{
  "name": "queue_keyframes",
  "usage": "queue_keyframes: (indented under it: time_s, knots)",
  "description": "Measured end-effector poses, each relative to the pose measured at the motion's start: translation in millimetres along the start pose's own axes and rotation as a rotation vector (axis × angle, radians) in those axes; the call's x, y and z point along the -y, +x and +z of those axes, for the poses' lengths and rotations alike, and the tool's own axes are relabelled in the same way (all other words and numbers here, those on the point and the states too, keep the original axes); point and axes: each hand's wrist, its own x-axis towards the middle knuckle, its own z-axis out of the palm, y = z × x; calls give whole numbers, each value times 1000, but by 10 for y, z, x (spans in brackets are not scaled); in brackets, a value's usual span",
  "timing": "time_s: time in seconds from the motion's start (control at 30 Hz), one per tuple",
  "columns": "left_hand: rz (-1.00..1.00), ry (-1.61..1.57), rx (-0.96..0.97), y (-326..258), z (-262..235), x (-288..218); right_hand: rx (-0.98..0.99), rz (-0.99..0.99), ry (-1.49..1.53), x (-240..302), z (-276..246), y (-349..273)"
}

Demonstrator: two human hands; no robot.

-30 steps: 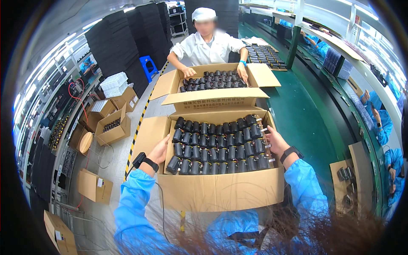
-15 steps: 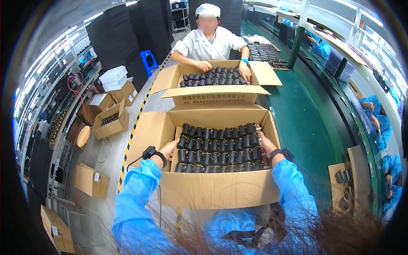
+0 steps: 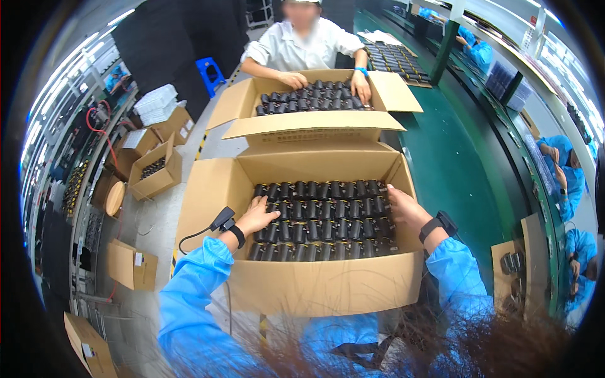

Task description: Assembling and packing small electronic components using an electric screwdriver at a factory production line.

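An open cardboard box (image 3: 328,286) stands right in front of me. Rows of black cylindrical parts (image 3: 324,211) with yellow bits between them fill it. My left hand (image 3: 254,217) is open at the left end of the rows, its thumb and fingers apart over the outermost cylinders. At the opposite end, my right hand (image 3: 408,209) reaches in along the right wall, fingers stretched out beside the end cylinders. Neither hand has a grip on anything. Both wrists carry black straps with small devices.
Across from me, a person in white has both hands in a second box (image 3: 315,120) of similar parts. A green bench (image 3: 450,164) runs along the right. Cartons (image 3: 157,167) and a blue stool (image 3: 210,75) stand left. More parts (image 3: 397,60) lie at the far right.
My hands have loosened from the two ends of the layer of cylinders. The left one has come over the parts, and the right has spread its fingers. The whole view has shifted slightly.
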Motion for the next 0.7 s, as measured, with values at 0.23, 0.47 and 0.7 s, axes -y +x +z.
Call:
queue_keyframes:
  time_s: [0.23, 0.47, 0.7]
  knots:
    - [192, 430, -68, 402, 423, -364, -36, -356, -752, -138, 10, 604]
    - [250, 636, 29, 455, 556, -309, 24, -198, -1054, -454, 416, 871]
    - [633, 461, 95, 252, 464, -809, 314, -160, -1260, -449, 233, 701]
